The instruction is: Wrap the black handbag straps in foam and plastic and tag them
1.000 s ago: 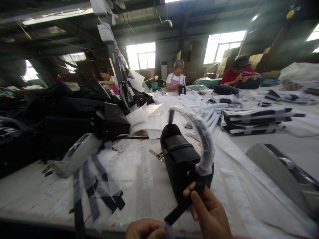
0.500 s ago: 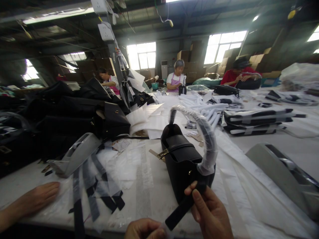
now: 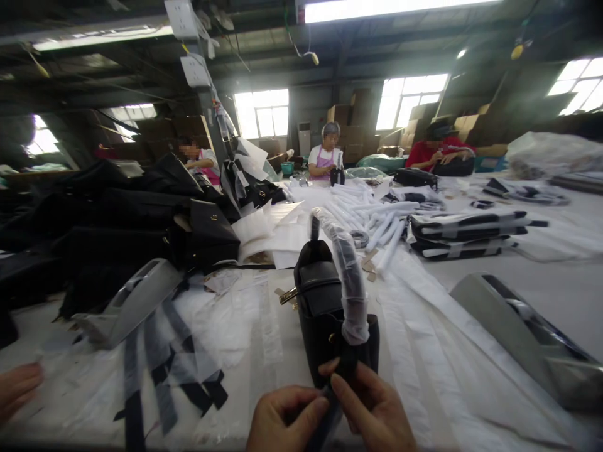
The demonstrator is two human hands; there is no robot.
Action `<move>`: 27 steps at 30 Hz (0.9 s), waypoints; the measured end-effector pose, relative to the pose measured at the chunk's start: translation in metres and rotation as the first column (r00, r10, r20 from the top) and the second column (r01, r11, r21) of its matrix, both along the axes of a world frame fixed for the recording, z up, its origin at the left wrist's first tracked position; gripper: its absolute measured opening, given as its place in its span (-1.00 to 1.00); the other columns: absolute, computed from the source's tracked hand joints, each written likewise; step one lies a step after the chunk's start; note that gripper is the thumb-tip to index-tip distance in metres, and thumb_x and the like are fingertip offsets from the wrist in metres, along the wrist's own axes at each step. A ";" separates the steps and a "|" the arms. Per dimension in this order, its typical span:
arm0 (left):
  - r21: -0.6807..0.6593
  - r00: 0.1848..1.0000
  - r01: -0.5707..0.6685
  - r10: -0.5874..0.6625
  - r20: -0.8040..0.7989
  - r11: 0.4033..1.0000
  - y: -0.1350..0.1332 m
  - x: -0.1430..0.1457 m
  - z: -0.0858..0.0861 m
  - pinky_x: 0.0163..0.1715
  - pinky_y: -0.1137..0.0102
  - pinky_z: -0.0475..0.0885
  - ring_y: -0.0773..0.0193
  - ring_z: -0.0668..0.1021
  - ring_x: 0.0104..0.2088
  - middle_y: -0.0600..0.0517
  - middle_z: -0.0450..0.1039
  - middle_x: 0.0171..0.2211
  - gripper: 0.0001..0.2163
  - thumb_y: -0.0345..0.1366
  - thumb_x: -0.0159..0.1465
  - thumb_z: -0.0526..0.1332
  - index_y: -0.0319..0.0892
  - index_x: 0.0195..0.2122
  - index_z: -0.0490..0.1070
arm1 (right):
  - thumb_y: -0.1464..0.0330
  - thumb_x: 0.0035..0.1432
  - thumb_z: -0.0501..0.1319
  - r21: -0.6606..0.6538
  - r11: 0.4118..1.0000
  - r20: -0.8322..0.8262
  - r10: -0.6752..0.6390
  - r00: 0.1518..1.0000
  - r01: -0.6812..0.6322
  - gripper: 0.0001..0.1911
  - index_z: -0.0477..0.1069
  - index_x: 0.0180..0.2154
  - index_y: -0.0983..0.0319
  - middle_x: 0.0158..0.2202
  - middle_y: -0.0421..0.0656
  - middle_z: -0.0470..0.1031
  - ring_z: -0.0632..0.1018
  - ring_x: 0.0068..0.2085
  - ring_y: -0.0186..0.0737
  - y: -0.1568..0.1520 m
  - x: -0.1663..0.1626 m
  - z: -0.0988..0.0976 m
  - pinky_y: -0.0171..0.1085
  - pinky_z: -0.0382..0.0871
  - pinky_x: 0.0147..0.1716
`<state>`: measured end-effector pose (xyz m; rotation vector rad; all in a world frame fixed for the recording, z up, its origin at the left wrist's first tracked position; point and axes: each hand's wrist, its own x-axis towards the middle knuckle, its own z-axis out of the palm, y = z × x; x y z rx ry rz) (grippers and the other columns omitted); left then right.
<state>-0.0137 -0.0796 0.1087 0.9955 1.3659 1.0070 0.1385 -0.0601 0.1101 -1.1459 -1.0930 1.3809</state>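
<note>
A black handbag (image 3: 320, 301) stands upright on the table before me. Its arched handle (image 3: 352, 282) is wrapped in clear film, and a gold clasp (image 3: 288, 295) sticks out on its left side. Just below the handle's near end, my right hand (image 3: 374, 411) pinches a black strap (image 3: 323, 430) against the bag's side. Close by on the left, my left hand (image 3: 285, 417) is closed with thumb and fingertips on the same strap, which has a filmy covering on its lower part. My fingers hide the strap's upper end.
Film-covered black straps (image 3: 167, 370) lie left of the bag, near a grey tape dispenser (image 3: 127, 307). A second dispenser (image 3: 522, 339) stands right. Another person's hand (image 3: 19, 389) is at the left edge. Black bags (image 3: 117, 213) are piled behind; white rolls (image 3: 367, 213) lie beyond the handbag.
My left hand has moved up and right, from the strap's lower end to beside my right hand. The bag has turned slightly. The other person's hand has drawn back left.
</note>
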 end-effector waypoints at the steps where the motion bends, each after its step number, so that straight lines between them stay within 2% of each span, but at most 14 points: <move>1: 0.014 1.000 -0.008 0.008 0.005 1.000 0.004 0.004 0.004 -0.36 0.46 0.43 0.20 0.62 -0.40 -0.05 0.66 -0.44 -0.53 0.20 -0.06 0.40 -0.16 -0.43 0.66 | -0.04 0.02 0.38 0.035 0.999 0.029 -0.008 1.000 0.007 -0.55 0.62 -0.28 0.22 -0.29 -0.06 0.63 0.55 -0.39 -0.21 0.000 0.001 0.001 -0.32 0.45 -0.39; 3: 0.032 0.999 -0.027 0.026 0.025 0.999 0.010 0.009 0.011 -0.38 0.47 0.44 0.20 0.62 -0.40 -0.04 0.66 -0.45 -0.54 0.19 -0.05 0.40 -0.16 -0.43 0.66 | -0.06 0.05 0.35 0.086 0.996 0.072 -0.018 0.997 0.012 -0.52 0.63 -0.26 0.22 -0.33 -0.07 0.60 0.58 -0.27 -0.10 0.002 0.007 0.002 -0.25 0.47 -0.21; 6: 0.053 0.999 -0.022 0.019 0.050 0.998 0.016 0.016 0.018 -0.39 0.47 0.45 0.20 0.63 -0.41 -0.05 0.66 -0.45 -0.55 0.16 -0.01 0.40 -0.18 -0.42 0.65 | -0.13 0.18 0.17 0.066 0.997 0.103 0.025 0.994 -0.032 -0.36 0.56 -0.06 0.28 -0.59 -0.19 0.45 0.47 -0.50 -0.22 0.004 0.020 -0.002 -0.24 0.44 -0.32; 8: 0.071 0.998 -0.018 0.014 0.064 0.997 0.019 0.019 0.018 -0.38 0.46 0.46 0.20 0.64 -0.40 -0.06 0.66 -0.44 -0.57 0.13 0.02 0.39 -0.20 -0.39 0.64 | -0.16 0.25 0.05 0.053 0.996 0.117 0.064 0.991 -0.070 -0.29 0.51 -0.01 0.33 -0.68 -0.25 0.34 0.42 -0.57 -0.24 0.007 0.027 -0.005 -0.26 0.38 -0.41; 10: 0.092 0.995 -0.012 0.003 0.100 0.996 0.023 0.023 0.016 -0.40 0.46 0.46 0.21 0.63 -0.41 -0.06 0.65 -0.44 -0.57 0.11 0.05 0.39 -0.21 -0.35 0.63 | -0.16 0.28 -0.02 0.065 0.992 0.151 0.094 0.984 -0.105 -0.28 0.52 -0.12 0.34 -0.66 -0.21 0.37 0.45 -0.56 -0.22 0.009 0.030 -0.006 -0.28 0.34 -0.47; 13: 0.119 0.986 0.020 -0.039 0.165 0.993 0.029 0.029 0.012 -0.46 0.45 0.46 0.23 0.61 -0.48 -0.03 0.63 -0.49 -0.56 0.10 0.10 0.35 -0.23 -0.28 0.60 | -0.14 0.31 -0.06 0.135 0.986 0.259 0.062 0.964 -0.099 -0.32 0.46 -0.45 0.27 -0.62 -0.15 0.41 0.45 -0.55 -0.23 0.009 0.028 -0.001 -0.30 0.27 -0.52; 15: 0.122 0.986 0.019 -0.039 0.165 0.992 0.032 0.033 0.012 -0.50 0.43 0.47 0.22 0.60 -0.51 -0.02 0.61 -0.50 -0.54 0.11 0.11 0.34 -0.24 -0.26 0.57 | -0.11 0.33 -0.06 0.204 0.977 0.331 -0.007 0.944 -0.065 -0.33 0.36 -0.56 0.23 -0.61 -0.15 0.40 0.44 -0.53 -0.24 0.008 0.025 0.005 -0.30 0.24 -0.51; 17: 0.127 0.992 -0.009 -0.007 0.126 0.992 0.033 0.034 0.014 -0.48 0.42 0.48 0.20 0.61 -0.48 -0.02 0.62 -0.46 -0.55 0.11 0.10 0.34 -0.23 -0.26 0.57 | -0.11 0.33 -0.05 0.239 0.968 0.374 -0.026 0.927 -0.070 -0.33 0.35 -0.58 0.22 -0.60 -0.15 0.40 0.45 -0.53 -0.23 0.007 0.026 0.010 -0.30 0.23 -0.50; 20: 0.165 0.997 -0.031 0.019 0.075 0.986 0.031 0.034 0.017 -0.36 0.43 0.50 0.18 0.63 -0.36 -0.02 0.64 -0.39 -0.58 0.09 0.09 0.36 -0.21 -0.29 0.58 | -0.10 0.27 0.07 0.168 0.977 0.394 0.053 0.918 -0.129 -0.41 0.40 -0.54 0.23 -0.63 -0.19 0.39 0.46 -0.55 -0.24 0.005 0.031 0.015 -0.32 0.25 -0.52; 22: 0.187 0.996 -0.050 0.035 0.082 0.981 0.029 0.033 0.016 -0.29 0.46 0.48 0.20 0.62 -0.31 -0.01 0.64 -0.36 -0.61 0.07 0.08 0.38 -0.20 -0.32 0.58 | -0.08 0.19 0.19 0.090 0.988 0.357 0.083 0.930 -0.123 -0.49 0.44 -0.47 0.24 -0.65 -0.24 0.37 0.44 -0.59 -0.28 0.005 0.034 0.015 -0.35 0.24 -0.57; 27: 0.209 0.994 -0.039 0.016 0.112 0.977 0.019 0.028 0.002 -0.36 0.47 0.43 0.30 0.53 -0.39 0.00 0.58 -0.38 -0.56 0.12 0.19 0.26 -0.21 -0.22 0.56 | -0.02 0.12 0.31 0.029 0.997 0.203 0.063 0.977 -0.070 -0.53 0.45 -0.49 0.27 -0.65 -0.27 0.34 0.37 -0.64 -0.38 0.008 0.034 0.012 -0.39 0.20 -0.61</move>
